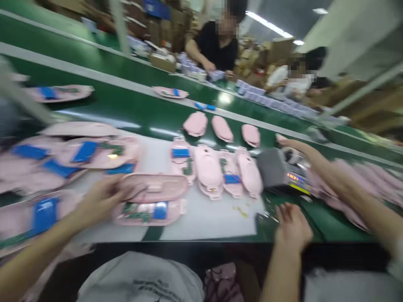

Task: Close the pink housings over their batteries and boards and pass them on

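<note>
My left hand [102,195] grips the left end of a pink plastic cover [157,186]. The cover is held just above a pink shell [171,217] with a green circuit board [137,213] and a blue battery pack [160,209] inside. My right hand [293,224] is over the green bench surface at the right, fingers curled together, beside small shiny bits that look like screws [267,214]. Whatever its fingertips hold is too blurred to make out.
Open pink shells [91,153] pile up at left. Closed pink cases [208,167] and open ones stand in a row on the white sheet [204,224]. A co-worker's arm [333,180] reaches past a grey device [273,167] with a lit display. Another person [217,46] works across the conveyor.
</note>
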Action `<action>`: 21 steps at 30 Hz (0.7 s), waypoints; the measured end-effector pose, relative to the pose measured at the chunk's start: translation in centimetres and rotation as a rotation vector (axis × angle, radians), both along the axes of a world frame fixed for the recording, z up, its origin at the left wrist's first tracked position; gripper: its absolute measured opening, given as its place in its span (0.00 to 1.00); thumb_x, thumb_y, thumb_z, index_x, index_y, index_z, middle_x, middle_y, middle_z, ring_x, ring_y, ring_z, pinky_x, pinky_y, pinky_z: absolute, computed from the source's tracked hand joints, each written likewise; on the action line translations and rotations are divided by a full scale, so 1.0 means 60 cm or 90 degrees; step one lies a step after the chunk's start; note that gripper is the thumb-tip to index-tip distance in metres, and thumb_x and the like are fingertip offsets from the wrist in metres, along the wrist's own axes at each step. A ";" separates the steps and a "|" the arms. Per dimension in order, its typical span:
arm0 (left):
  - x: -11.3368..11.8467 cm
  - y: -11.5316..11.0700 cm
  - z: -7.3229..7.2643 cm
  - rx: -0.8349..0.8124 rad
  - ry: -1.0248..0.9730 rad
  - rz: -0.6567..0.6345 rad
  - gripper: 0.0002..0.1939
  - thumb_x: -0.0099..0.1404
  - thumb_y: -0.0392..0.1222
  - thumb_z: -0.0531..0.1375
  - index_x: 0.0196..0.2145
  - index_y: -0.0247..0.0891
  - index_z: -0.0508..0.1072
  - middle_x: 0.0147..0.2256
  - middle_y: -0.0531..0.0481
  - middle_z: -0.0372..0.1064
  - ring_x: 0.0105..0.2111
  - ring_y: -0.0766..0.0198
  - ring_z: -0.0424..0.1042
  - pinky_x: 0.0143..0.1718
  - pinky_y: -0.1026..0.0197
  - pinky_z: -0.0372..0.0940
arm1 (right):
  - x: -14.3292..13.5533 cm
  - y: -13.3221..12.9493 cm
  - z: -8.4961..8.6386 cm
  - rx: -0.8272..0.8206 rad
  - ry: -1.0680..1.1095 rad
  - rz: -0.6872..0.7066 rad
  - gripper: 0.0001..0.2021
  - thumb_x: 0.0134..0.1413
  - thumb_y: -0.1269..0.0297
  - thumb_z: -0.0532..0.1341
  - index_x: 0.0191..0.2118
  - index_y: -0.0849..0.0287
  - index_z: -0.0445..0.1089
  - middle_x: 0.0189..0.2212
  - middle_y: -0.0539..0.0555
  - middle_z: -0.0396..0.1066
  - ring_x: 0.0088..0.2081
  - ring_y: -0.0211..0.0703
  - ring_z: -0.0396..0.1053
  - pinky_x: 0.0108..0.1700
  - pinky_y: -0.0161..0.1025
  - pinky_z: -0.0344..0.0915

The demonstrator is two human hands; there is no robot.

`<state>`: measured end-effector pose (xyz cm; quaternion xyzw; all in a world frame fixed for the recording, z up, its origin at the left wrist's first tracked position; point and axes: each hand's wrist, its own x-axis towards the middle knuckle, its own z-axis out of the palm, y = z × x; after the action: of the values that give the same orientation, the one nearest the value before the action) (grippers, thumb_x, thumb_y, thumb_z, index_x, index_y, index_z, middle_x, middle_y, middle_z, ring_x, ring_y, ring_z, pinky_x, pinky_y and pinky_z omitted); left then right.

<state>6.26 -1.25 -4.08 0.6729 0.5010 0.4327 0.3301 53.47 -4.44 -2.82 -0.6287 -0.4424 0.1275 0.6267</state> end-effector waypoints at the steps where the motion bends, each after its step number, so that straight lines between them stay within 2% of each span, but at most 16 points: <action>1: 0.003 -0.004 0.010 -0.022 0.001 0.020 0.16 0.63 0.51 0.64 0.23 0.41 0.69 0.19 0.57 0.61 0.19 0.67 0.61 0.17 0.65 0.57 | -0.042 -0.004 0.008 0.026 0.039 -0.034 0.20 0.52 0.45 0.66 0.27 0.55 0.62 0.21 0.47 0.65 0.22 0.39 0.68 0.27 0.39 0.72; 2: 0.005 -0.006 0.016 -0.073 -0.006 0.012 0.16 0.62 0.51 0.63 0.23 0.39 0.69 0.20 0.55 0.63 0.20 0.66 0.63 0.19 0.65 0.59 | -0.091 -0.002 0.019 0.025 0.045 -0.031 0.17 0.53 0.50 0.68 0.30 0.57 0.66 0.25 0.49 0.69 0.27 0.39 0.70 0.32 0.40 0.74; 3: 0.005 -0.007 0.019 -0.119 -0.042 0.007 0.15 0.62 0.50 0.62 0.25 0.38 0.70 0.22 0.54 0.65 0.22 0.65 0.65 0.21 0.65 0.61 | -0.144 0.005 0.032 -0.013 -0.005 0.038 0.13 0.57 0.53 0.66 0.33 0.57 0.69 0.31 0.52 0.72 0.33 0.42 0.73 0.38 0.41 0.74; 4: 0.004 -0.007 0.019 -0.154 -0.084 0.002 0.13 0.62 0.50 0.62 0.28 0.37 0.71 0.25 0.53 0.67 0.24 0.64 0.67 0.24 0.65 0.63 | -0.201 0.015 0.047 -0.047 -0.088 0.170 0.10 0.60 0.56 0.64 0.34 0.57 0.70 0.37 0.54 0.74 0.40 0.44 0.73 0.43 0.42 0.73; 6: 0.002 -0.010 0.014 -0.201 -0.169 -0.013 0.11 0.63 0.48 0.61 0.33 0.36 0.72 0.28 0.52 0.69 0.27 0.64 0.69 0.27 0.64 0.64 | -0.316 0.045 0.073 -0.042 -0.239 0.470 0.08 0.64 0.59 0.60 0.35 0.56 0.69 0.44 0.56 0.72 0.48 0.47 0.71 0.49 0.45 0.70; 8: 0.001 -0.017 0.007 -0.216 -0.235 -0.031 0.10 0.63 0.46 0.60 0.35 0.35 0.72 0.29 0.52 0.70 0.28 0.64 0.69 0.27 0.65 0.64 | -0.411 0.079 0.080 -0.044 -0.381 0.653 0.08 0.67 0.61 0.56 0.36 0.56 0.68 0.49 0.57 0.69 0.52 0.48 0.69 0.52 0.47 0.68; 9: 0.001 -0.020 0.003 -0.217 -0.260 -0.040 0.10 0.63 0.45 0.60 0.36 0.34 0.72 0.29 0.51 0.69 0.28 0.65 0.69 0.27 0.65 0.63 | -0.445 0.094 0.077 -0.049 -0.448 0.702 0.08 0.68 0.62 0.55 0.37 0.56 0.68 0.50 0.58 0.68 0.52 0.49 0.68 0.53 0.48 0.67; 11: 0.001 -0.024 -0.004 -0.210 -0.293 -0.050 0.10 0.64 0.44 0.59 0.36 0.33 0.72 0.28 0.51 0.68 0.27 0.65 0.67 0.27 0.66 0.62 | -0.484 0.115 0.061 -0.047 -0.564 0.739 0.09 0.68 0.63 0.53 0.37 0.57 0.67 0.52 0.60 0.66 0.54 0.51 0.67 0.53 0.49 0.67; 14: -0.001 -0.024 -0.014 -0.195 -0.289 -0.044 0.09 0.64 0.43 0.57 0.34 0.33 0.71 0.26 0.53 0.65 0.26 0.65 0.65 0.25 0.66 0.60 | -0.495 0.126 0.038 -0.022 -0.663 0.710 0.08 0.68 0.64 0.53 0.36 0.58 0.66 0.53 0.62 0.66 0.54 0.53 0.66 0.52 0.50 0.66; 18: -0.005 -0.021 -0.023 -0.169 -0.253 -0.033 0.07 0.63 0.41 0.57 0.32 0.35 0.70 0.25 0.54 0.62 0.25 0.66 0.62 0.24 0.66 0.57 | -0.494 0.123 0.030 -0.011 -0.703 0.644 0.07 0.67 0.64 0.55 0.35 0.57 0.66 0.49 0.61 0.68 0.50 0.53 0.68 0.47 0.48 0.67; 21: -0.005 -0.022 -0.026 -0.171 -0.246 -0.043 0.05 0.64 0.39 0.55 0.32 0.35 0.69 0.25 0.55 0.61 0.24 0.67 0.62 0.24 0.67 0.55 | -0.498 0.122 0.029 -0.024 -0.683 0.649 0.09 0.67 0.62 0.55 0.35 0.57 0.67 0.47 0.59 0.69 0.47 0.51 0.68 0.46 0.46 0.67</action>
<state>5.93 -2.54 -5.66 0.5439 0.4588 0.4714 0.5210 23.57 2.86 -1.09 -0.3319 -0.9227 0.0855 0.1766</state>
